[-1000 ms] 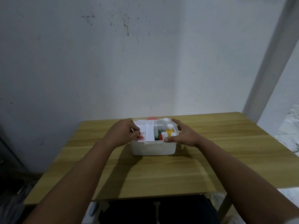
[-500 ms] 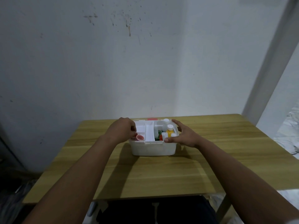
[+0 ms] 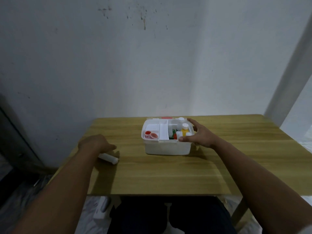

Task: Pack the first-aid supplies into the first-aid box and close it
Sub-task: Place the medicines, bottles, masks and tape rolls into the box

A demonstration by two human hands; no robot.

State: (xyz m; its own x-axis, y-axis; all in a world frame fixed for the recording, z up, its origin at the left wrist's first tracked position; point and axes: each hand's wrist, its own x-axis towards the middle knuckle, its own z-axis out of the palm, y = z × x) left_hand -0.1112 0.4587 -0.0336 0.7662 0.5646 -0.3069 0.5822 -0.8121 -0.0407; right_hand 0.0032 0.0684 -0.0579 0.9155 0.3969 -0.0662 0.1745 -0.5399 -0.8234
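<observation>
**Open box steadied on the right, white tube under the left hand**

The white first-aid box (image 3: 167,139) sits lidless toward the far middle of the wooden tabletop (image 3: 168,173). The right hand (image 3: 200,135) rests on its right rim, its grip spread wide, thumb on the near edge and fingers reaching along the far corner. Inside, two red-capped pots (image 3: 151,135) lie in the left compartment; a yellow bottle (image 3: 184,130) and other white-capped bottles stand in the right one. The left hand (image 3: 96,143) is well to the left of the box, palm down, curled over one end of a white tube (image 3: 109,158) lying flat on the tabletop. Whether that grip is actually pinching the tube cannot be told.
</observation>
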